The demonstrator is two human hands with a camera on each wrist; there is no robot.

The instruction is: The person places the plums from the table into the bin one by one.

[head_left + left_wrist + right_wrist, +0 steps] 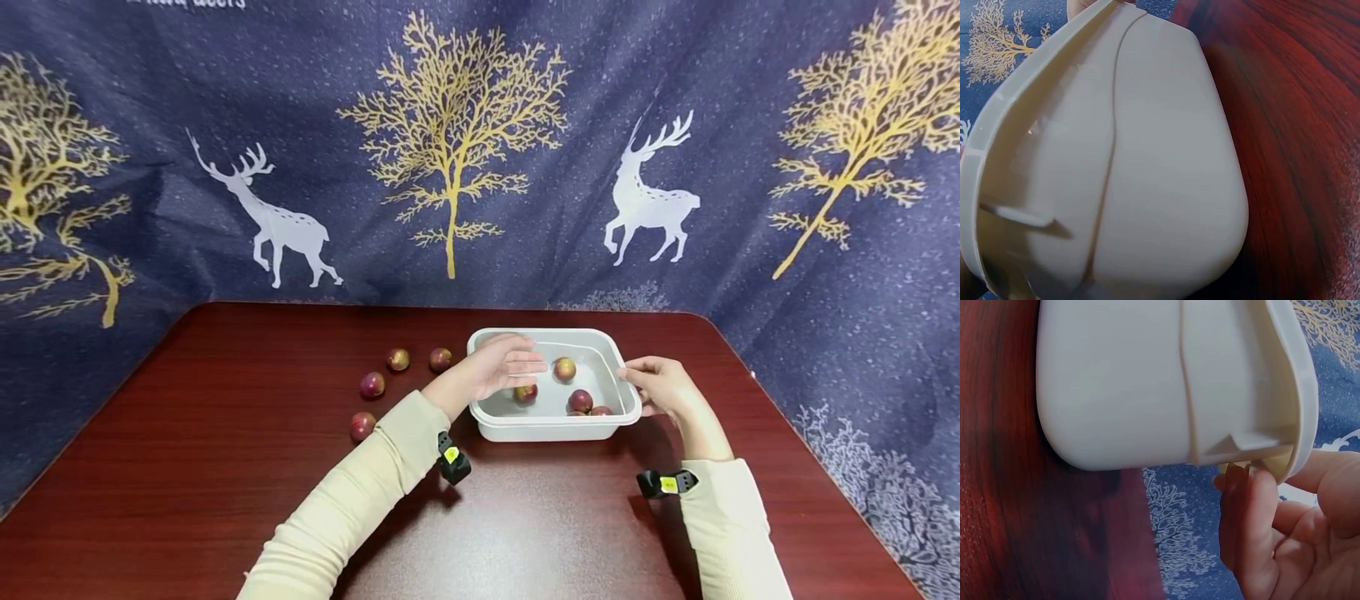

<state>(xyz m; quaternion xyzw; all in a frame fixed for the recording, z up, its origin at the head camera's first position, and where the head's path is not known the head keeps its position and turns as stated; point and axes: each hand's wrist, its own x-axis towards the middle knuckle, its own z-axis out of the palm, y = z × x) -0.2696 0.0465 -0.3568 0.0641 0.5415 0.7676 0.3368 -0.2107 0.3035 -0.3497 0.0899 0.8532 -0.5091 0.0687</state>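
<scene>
A white plastic box stands toward the back of the table, with several plums inside it. Over its left part, my left hand reaches across the rim with fingers extended; a plum lies just below the fingertips. No fruit shows in that hand. At the box's right end, my right hand pinches the rim, thumb on top and fingers curled underneath, as the right wrist view shows. The left wrist view is mostly filled by the box's outer side.
Left of the box, several loose plums lie scattered on the dark red wooden table. Behind the table's far edge hangs a blue cloth printed with deer and trees. Each wrist wears a small black camera.
</scene>
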